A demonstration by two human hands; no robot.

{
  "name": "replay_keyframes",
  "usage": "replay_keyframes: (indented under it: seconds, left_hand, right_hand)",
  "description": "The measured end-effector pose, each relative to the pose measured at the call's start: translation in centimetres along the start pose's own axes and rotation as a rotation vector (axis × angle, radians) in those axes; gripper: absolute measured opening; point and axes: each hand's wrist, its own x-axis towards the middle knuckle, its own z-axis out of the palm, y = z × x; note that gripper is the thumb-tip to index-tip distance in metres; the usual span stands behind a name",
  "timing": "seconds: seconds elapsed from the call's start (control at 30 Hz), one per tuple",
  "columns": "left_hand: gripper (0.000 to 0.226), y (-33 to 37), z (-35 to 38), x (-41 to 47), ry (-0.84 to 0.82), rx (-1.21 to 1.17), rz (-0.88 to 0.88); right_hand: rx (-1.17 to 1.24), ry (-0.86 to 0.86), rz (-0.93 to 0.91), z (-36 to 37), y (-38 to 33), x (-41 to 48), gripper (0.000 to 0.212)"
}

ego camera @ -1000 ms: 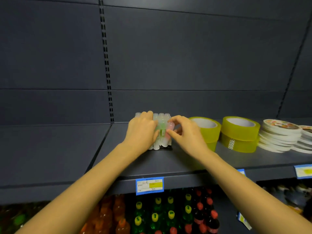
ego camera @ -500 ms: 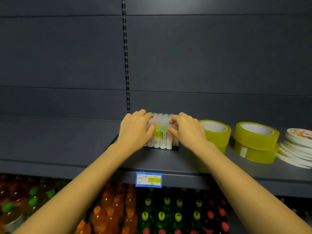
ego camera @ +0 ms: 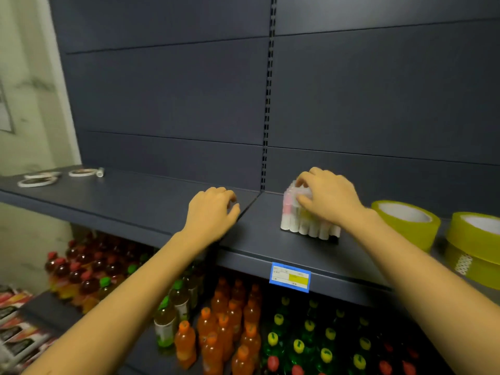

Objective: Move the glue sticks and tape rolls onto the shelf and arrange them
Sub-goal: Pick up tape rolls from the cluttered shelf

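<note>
A tight cluster of white glue sticks (ego camera: 308, 226) with pink, green and yellow bands stands upright on the dark shelf (ego camera: 151, 201). My right hand (ego camera: 328, 197) lies over the top of the cluster, its fingers curled round the caps. My left hand (ego camera: 211, 213) is off the cluster, to its left above the shelf seam. Its fingers are curled, with a pale blur at the fingertips, and I cannot tell whether it holds anything. Yellow tape rolls (ego camera: 405, 226) are stacked to the right of the cluster, with a second stack of yellow rolls (ego camera: 476, 239) further right.
Thin white tape rolls (ego camera: 38, 181) and a small lying glue stick (ego camera: 100, 172) are at the shelf's far left end. A blue price tag (ego camera: 290, 277) hangs on the front lip. Drink bottles (ego camera: 230, 320) fill the shelf below. A slotted upright (ego camera: 267, 104) divides the back panel.
My left hand has let go of the glue sticks and moved left along the shelf. My right hand has shifted onto the top of the cluster. The view has swung left.
</note>
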Motion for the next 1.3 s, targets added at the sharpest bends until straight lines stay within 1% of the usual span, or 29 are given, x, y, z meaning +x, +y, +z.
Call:
replay_keyframes:
  seconds: [0.07,0.1,0.23,0.37,0.6,0.73,0.9,1.0,1.17,1.3]
  left_hand:
    - [0.029,-2.1,-0.7,-0.5,0.009,0.014,-0.043]
    - [0.029,-3.3,-1.0,-0.8,0.014,0.026,-0.062]
    - [0.030,-8.8,-2.2,-2.1,0.004,0.087,-0.144]
    - [0.032,-15.5,-3.6,-4.0,-0.007,0.161,-0.208]
    - [0.032,-28.7,-7.1,-5.5,-0.060,0.309,-0.263]
    - [0.031,-35.6,-8.4,-6.4,-0.078,0.339,-0.287]
    - [0.030,-42.7,-9.1,-7.1,-0.092,0.296,-0.322]
    - [0.030,-46.3,-8.8,-6.9,-0.083,0.273,-0.333]
    - [0.032,-51.7,-7.6,-5.5,-0.015,0.217,-0.397]
    - [0.032,-56.2,-6.3,-3.5,-0.016,0.225,-0.410]
  right_hand:
    - [0.152,-0.016,-0.113,0.8,-3.0,0.6,0.033]
    - [0.188,-0.040,-0.163,1.2,-4.6,1.0,0.034]
    - [0.229,-0.124,-0.295,3.2,-10.7,3.0,0.038]
    - [0.280,-0.150,-0.365,5.0,-17.2,5.8,0.039]
    - [0.351,-0.143,-0.432,7.3,-30.1,11.7,0.037]
    - [0.383,-0.154,-0.434,8.9,-36.9,14.8,0.036]
    - [0.423,-0.184,-0.412,10.4,-43.6,18.9,0.033]
    - [0.414,-0.198,-0.397,11.3,-46.4,21.3,0.031]
    - [0.394,-0.238,-0.356,13.3,-49.5,25.9,0.028]
    - [0.375,-0.251,-0.306,15.5,-51.7,30.0,0.028]
